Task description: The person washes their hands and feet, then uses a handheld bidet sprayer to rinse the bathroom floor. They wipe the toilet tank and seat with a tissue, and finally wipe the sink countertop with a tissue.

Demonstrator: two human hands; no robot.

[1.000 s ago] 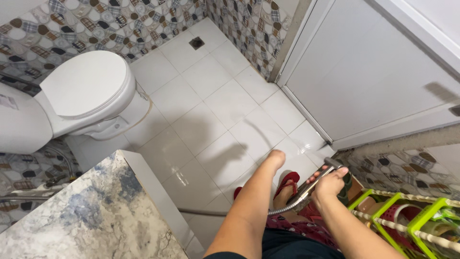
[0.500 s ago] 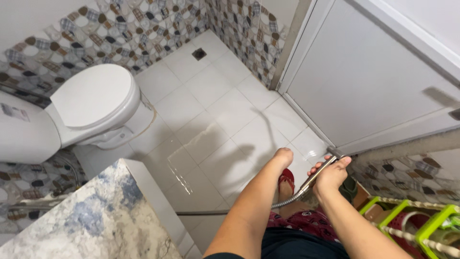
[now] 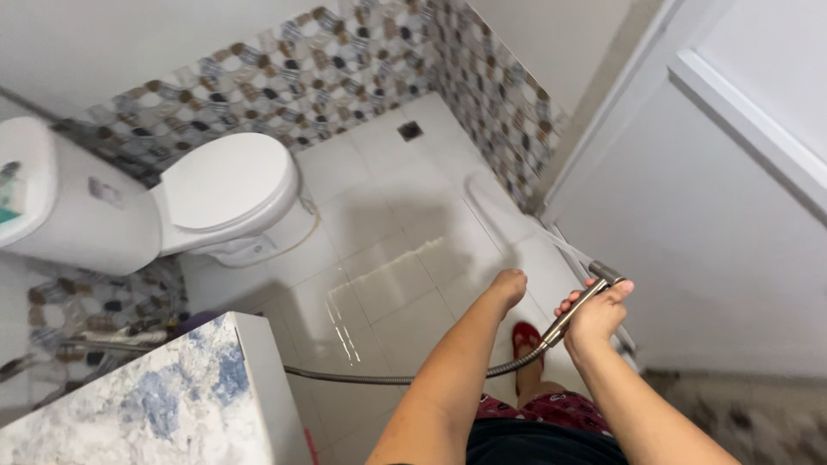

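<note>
Spray nozzle (image 3: 594, 291), a slim metal hand sprayer, sits at the right of our view, clamped in our right hand (image 3: 594, 317) with fingers wrapped round its handle and thumb on top; its head points far and left, over the floor (image 3: 388, 181). Going left to right: one white toilet (image 3: 220, 194) stands at far left with its lid shut, its cistern (image 3: 52, 207) against the wall. One marbled blue-grey worktop (image 3: 146, 400) fills the near left corner. One metal hose (image 3: 388, 379) runs along the floor from behind the worktop across to the nozzle. Wet tiles glisten in the middle of the floor, and one square drain (image 3: 411, 131) lies in the far corner. Our left hand (image 3: 508, 287) is stretched forward, fingers curled loosely together, holding nothing, just left of the nozzle. One red slipper (image 3: 525, 337) shows below, between our two forearms. One white door (image 3: 715, 215) fills the right side.
</note>
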